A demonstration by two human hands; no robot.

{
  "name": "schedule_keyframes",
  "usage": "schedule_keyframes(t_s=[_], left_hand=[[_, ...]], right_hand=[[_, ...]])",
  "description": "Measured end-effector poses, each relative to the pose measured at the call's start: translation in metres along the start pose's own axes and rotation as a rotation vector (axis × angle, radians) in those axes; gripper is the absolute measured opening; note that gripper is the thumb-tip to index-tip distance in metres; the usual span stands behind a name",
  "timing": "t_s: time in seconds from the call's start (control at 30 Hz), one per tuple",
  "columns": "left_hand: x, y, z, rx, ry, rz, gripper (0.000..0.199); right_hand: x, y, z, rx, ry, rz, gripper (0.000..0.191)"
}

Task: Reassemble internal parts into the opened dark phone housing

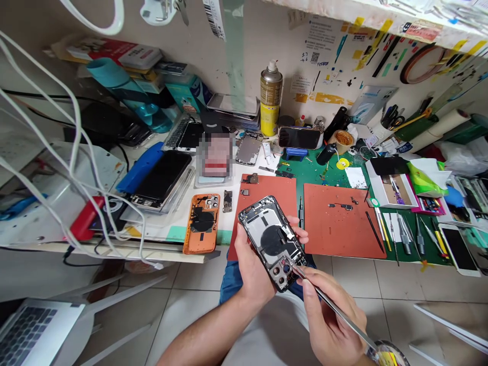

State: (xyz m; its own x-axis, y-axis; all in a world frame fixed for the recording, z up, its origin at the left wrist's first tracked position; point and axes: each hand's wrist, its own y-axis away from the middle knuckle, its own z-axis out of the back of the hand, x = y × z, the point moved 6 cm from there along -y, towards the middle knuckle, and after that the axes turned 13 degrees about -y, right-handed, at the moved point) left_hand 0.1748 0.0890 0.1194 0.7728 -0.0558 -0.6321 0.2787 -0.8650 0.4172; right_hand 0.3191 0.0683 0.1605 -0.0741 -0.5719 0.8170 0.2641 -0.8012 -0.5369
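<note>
My left hand (253, 269) grips an opened smartphone rear housing (271, 239) from below, with its fingertips showing past the far edge. The housing is black-framed with a silver interior and a round black charging coil, and its camera lenses face me at the near end. My right hand (330, 325) holds long steel tweezers (337, 316). Their tip touches the housing's inner edge beside the camera corner. An orange phone housing (201, 223) lies on the bench to the left, apart from my hands.
Two orange-red silicone mats (343, 227) with small screws and parts lie on a green bench mat (305, 170). Behind stand a spray can (271, 99) and a phone (299, 137). Hand tools lie at right. White cables (57, 122) hang at left, above a laptop (34, 330).
</note>
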Motion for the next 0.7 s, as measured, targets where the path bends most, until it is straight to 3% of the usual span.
schedule_keyframes(t_s=[0.23, 0.5, 0.7], left_hand=[[0.0, -0.001, 0.002, 0.017, 0.006, -0.007, 0.089], [0.004, 0.0, 0.001, 0.11, -0.071, 0.033, 0.09], [0.005, -0.002, 0.003, 0.058, -0.022, 0.121, 0.092]], right_hand=[[0.002, -0.004, -0.001, 0.024, 0.005, 0.017, 0.03], [0.003, -0.045, 0.001, 0.393, -0.061, 0.033, 0.03], [0.0, -0.041, 0.002, 0.389, -0.14, 0.121, 0.039]])
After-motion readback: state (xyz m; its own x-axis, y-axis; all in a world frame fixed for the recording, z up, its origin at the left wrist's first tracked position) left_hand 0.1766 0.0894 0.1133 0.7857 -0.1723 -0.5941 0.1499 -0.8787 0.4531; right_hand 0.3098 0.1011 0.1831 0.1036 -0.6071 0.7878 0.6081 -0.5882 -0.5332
